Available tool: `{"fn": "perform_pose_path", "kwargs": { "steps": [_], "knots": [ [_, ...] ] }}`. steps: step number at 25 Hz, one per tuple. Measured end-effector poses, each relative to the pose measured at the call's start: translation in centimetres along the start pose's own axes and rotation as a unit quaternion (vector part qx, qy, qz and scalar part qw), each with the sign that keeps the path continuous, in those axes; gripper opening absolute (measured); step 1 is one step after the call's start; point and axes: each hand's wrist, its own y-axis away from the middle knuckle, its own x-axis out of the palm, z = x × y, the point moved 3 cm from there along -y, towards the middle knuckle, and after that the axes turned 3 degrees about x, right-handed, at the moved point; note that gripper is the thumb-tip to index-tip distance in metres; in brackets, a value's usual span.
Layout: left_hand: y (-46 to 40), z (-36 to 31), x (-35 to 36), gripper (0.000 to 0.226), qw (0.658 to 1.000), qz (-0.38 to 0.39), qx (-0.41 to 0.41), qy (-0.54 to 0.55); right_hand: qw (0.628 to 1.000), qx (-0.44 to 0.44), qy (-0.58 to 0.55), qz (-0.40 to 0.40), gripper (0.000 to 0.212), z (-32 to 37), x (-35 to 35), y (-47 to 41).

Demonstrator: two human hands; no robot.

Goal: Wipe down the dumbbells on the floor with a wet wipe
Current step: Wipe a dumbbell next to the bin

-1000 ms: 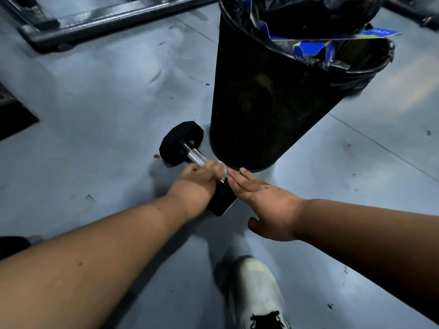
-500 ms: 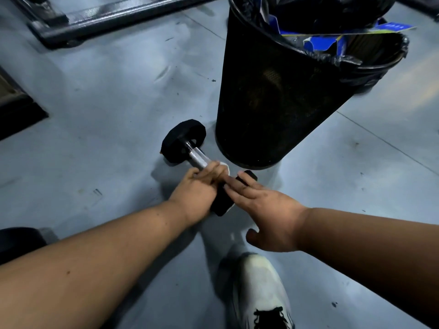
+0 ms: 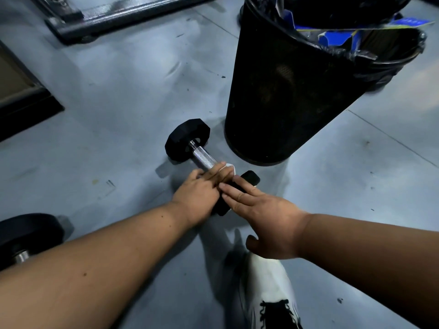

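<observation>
Head view, mid-frame: a dumbbell [image 3: 202, 160] lies on the grey floor [image 3: 107, 115] just beside a black bin [image 3: 285, 91]. Left hand [image 3: 199, 195] curls over the bar, pressing a white wipe [image 3: 229, 167] onto it. Right hand [image 3: 263, 217] lies flat, fingers straight, touching the near weight. Lower left, another dumbbell [image 3: 28, 233]; bottom centre, a white shoe [image 3: 270, 286].

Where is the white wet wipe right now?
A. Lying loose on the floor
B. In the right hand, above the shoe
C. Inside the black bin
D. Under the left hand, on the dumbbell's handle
D: a corner of the wet wipe shows under the fingers of the left hand, which curl over the handle of the dumbbell.
</observation>
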Motion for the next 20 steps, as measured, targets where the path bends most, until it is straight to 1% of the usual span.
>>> {"fn": "perform_pose_path", "kwargs": {
  "steps": [1,2,3,4,5,6,7,9,10,11,12,13,14,15,16,17,18,19,20],
  "knots": [
    [-0.1,0.9,-0.3,0.082,0.999,-0.02,0.009,-0.026,1.0,0.002,0.0,0.003,0.106,-0.1,0.0,0.0],
    [-0.1,2.1,-0.8,0.081,0.998,-0.046,-0.028,-0.037,1.0,0.002,-0.003,0.004,0.105,-0.1,0.0,0.1],
    [-0.2,3.7,-1.3,0.082,0.994,-0.057,-0.087,-0.042,1.0,0.003,-0.006,0.004,0.105,-0.2,0.1,0.1],
    [-0.4,4.9,-1.8,0.084,0.988,-0.054,-0.135,-0.044,1.0,0.005,-0.008,0.003,0.104,-0.2,0.1,0.1],
    [-0.7,5.2,-2.1,0.084,0.985,-0.031,-0.164,-0.037,1.0,0.007,-0.008,0.003,0.105,-0.2,0.1,0.1],
    [-0.9,4.5,-2.1,0.083,0.986,-0.015,-0.164,-0.03,1.0,0.008,-0.008,0.003,0.105,-0.1,0.2,0.1],
    [-1.0,2.9,-2.1,0.08,0.989,-0.012,-0.143,-0.027,1.0,0.009,-0.008,0.005,0.105,0.0,0.2,0.1],
    [-0.8,0.4,-1.2,0.081,0.998,0.01,-0.052,-0.034,1.0,0.007,-0.011,0.004,0.106,-0.1,0.1,0.1],
    [-0.5,0.1,-1.2,0.084,0.999,0.004,-0.009,-0.042,1.0,0.006,-0.013,0.004,0.106,-0.1,0.1,0.1],
    [-0.3,0.5,-1.3,0.085,0.998,-0.02,0.013,-0.057,1.0,0.005,-0.014,0.004,0.106,-0.1,0.1,0.1],
    [-0.3,1.4,-1.8,0.084,0.995,-0.051,-0.006,-0.08,1.0,0.003,-0.015,0.005,0.105,-0.1,0.1,0.2],
    [-0.6,2.9,-2.2,0.085,0.993,-0.064,-0.044,-0.089,1.0,0.002,-0.016,0.005,0.104,-0.1,0.1,0.2],
    [-1.0,4.0,-2.8,0.087,0.991,-0.056,-0.084,-0.085,1.0,0.001,-0.018,0.005,0.103,-0.1,0.1,0.2],
    [-1.2,4.8,-2.7,0.088,0.992,-0.024,-0.108,-0.066,1.0,-0.001,-0.018,0.003,0.103,-0.1,0.0,0.2],
    [-1.4,4.7,-2.6,0.088,0.992,-0.008,-0.114,-0.056,1.0,-0.003,-0.017,0.002,0.102,-0.1,0.0,0.2],
    [-1.4,3.9,-2.6,0.088,0.993,-0.03,-0.1,-0.052,1.0,-0.005,-0.017,0.003,0.102,-0.1,0.0,0.2],
    [-1.0,2.9,-2.2,0.087,0.995,-0.033,-0.07,-0.059,1.0,-0.008,-0.019,0.006,0.101,-0.1,0.1,0.2],
    [-0.3,1.9,-1.4,0.085,0.997,-0.026,-0.036,-0.063,1.0,-0.015,-0.024,0.007,0.101,-0.3,0.1,0.2],
    [0.5,0.9,-0.7,0.082,0.999,0.002,-0.01,-0.05,0.999,-0.025,-0.033,0.001,0.1,-0.7,0.1,0.2]
  ]
}}
